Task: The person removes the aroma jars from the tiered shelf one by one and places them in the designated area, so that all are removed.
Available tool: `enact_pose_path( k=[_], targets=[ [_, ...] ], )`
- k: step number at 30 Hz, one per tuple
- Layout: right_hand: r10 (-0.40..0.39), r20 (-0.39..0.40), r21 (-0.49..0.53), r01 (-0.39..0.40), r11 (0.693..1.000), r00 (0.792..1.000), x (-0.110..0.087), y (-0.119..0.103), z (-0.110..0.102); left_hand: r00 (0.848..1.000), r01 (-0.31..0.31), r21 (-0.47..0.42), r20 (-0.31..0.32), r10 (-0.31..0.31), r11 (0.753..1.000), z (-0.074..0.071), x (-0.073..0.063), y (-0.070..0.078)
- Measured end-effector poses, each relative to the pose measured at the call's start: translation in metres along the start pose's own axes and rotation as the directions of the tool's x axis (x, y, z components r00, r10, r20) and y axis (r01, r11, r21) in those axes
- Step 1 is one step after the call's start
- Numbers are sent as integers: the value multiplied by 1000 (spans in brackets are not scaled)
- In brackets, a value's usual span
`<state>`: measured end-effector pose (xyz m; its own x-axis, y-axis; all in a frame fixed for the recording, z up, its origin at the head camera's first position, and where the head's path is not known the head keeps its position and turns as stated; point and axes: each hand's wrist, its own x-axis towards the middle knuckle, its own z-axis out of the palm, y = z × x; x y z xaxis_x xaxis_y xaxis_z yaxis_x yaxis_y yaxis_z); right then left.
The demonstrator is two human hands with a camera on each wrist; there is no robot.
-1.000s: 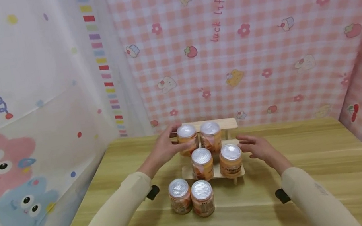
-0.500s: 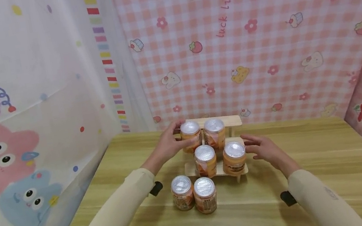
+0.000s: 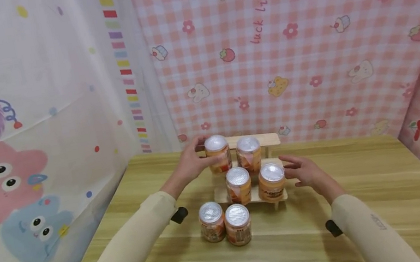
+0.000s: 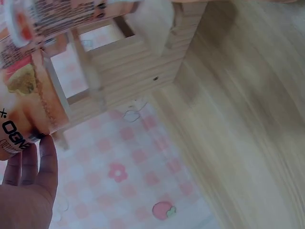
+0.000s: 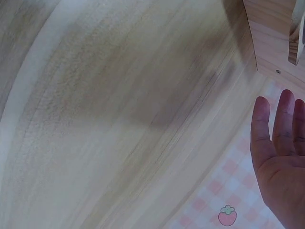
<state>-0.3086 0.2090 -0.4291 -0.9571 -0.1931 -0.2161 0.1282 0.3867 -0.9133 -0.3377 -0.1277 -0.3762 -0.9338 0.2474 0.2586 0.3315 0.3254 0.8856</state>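
My left hand (image 3: 193, 159) grips an orange-labelled can (image 3: 216, 143) with a silver lid, at the back left of a small wooden stepped shelf (image 3: 267, 138). In the left wrist view, fingertips press against this can's label (image 4: 28, 100); the thumb is out of sight there. Another can (image 3: 249, 156) stands close on its right. On the lower step are a left can (image 3: 239, 186) and a right can (image 3: 273, 183). Beside the latter, at the shelf's right side, my right hand (image 3: 306, 172) has its fingers extended. The right wrist view shows those fingers (image 5: 259, 126) fairly straight, holding nothing.
Two more cans, a left one (image 3: 212, 222) and a right one (image 3: 238, 225), stand side by side on the wooden table (image 3: 298, 246) in front of the shelf. Pink checked cloth (image 3: 306, 53) hangs behind, and a white cartoon-printed cloth (image 3: 72, 113) on the left.
The can in my left hand has risen slightly and shifted left, and its label has turned. My right hand stays by the shelf. The head view has shifted a little.
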Motion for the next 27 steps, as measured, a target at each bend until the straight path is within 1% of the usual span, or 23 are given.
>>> enact_pose_path(
  k=[4, 7, 9, 11, 14, 16, 18, 21, 24, 27],
  targets=[
    [8, -6, 5, -8, 1000, 1000, 0, -1, 1, 998, -43, -35, -36, 42, 998, -17, -6, 4],
    [6, -1, 14, -6, 1000, 1000, 0, -1, 3, 998, -44, -61, -54, 40, 997, -34, -17, 5],
    [8, -1, 22, -8, 1000, 1000, 0, -1, 4, 999, -16, -68, -53, 12, 998, -45, -28, 3],
    [5, 0, 21, -5, 1000, 1000, 0, -1, 4, 999, 9, -53, -43, -12, 999, -56, -39, -1],
    [8, -4, 21, -8, 1000, 1000, 0, -1, 4, 998, 47, -12, -32, -48, 999, -69, -58, -11],
    [8, -3, 19, -8, 1000, 1000, 0, -1, 4, 998, 62, 9, -32, -61, 998, -75, -70, -20],
    [14, -8, 18, -14, 1000, 1000, 0, -1, 4, 996, 79, 20, -36, -79, 997, -78, -81, -30],
    [26, -8, 18, -26, 999, 1000, 0, 0, 3, 994, 99, 28, -43, -98, 995, -76, -97, -47],
    [41, -11, 20, -41, 999, 999, 0, 2, 3, 992, 115, 32, -49, -113, 993, -70, -113, -59],
    [43, -10, 28, -43, 999, 999, 0, 4, 2, 991, 129, 27, -43, -128, 991, -62, -125, -67]
  ],
)
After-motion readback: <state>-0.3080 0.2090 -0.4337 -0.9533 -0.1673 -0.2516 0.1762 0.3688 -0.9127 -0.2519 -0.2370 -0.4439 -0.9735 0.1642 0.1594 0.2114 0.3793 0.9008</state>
